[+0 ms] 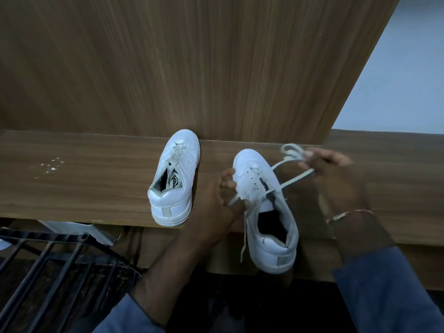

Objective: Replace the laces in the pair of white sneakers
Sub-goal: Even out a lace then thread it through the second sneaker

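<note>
My left hand [223, 195] curls around the eyelet side of the near sneaker [269, 224], steadying it on the wooden ledge [96, 179]. My right hand [329, 169], right of that sneaker's toe, pinches the gathered lace [288, 182] taut, apparently to draw it through. The second sneaker [176, 179], laced, stands to its left.

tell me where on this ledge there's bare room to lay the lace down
Widest bare stretch: the ledge between the white specks and the laced sneaker. A smaller patch lies beyond the right hand, at the ledge's right end. Crowded: between the sneakers, where the left hand grips the held sneaker and the lace stretches across.
</note>
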